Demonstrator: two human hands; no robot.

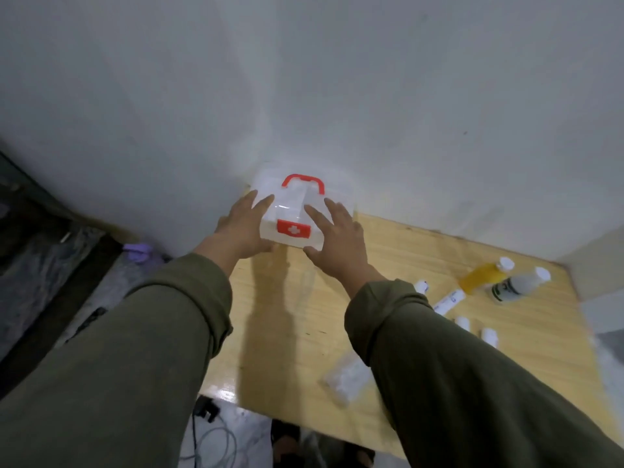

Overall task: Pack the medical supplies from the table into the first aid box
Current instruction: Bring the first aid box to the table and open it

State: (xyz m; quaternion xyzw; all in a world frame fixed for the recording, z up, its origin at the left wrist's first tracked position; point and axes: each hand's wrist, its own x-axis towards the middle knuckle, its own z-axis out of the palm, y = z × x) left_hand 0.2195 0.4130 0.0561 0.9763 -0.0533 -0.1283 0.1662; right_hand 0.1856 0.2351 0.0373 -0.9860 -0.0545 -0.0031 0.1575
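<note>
A clear plastic first aid box with a red handle and a red cross latch stands closed at the table's far left corner against the wall. My left hand grips its left side and my right hand grips its right side, fingers spread over the lid. To the right lie the supplies: a yellow bottle, a white bottle, a white tube, two small white vials and a clear packet near the front edge.
The wooden table ends close on the left and front. A grey wall rises right behind the box. Cables and a plug lie on the floor below. A purple object sits left of the table.
</note>
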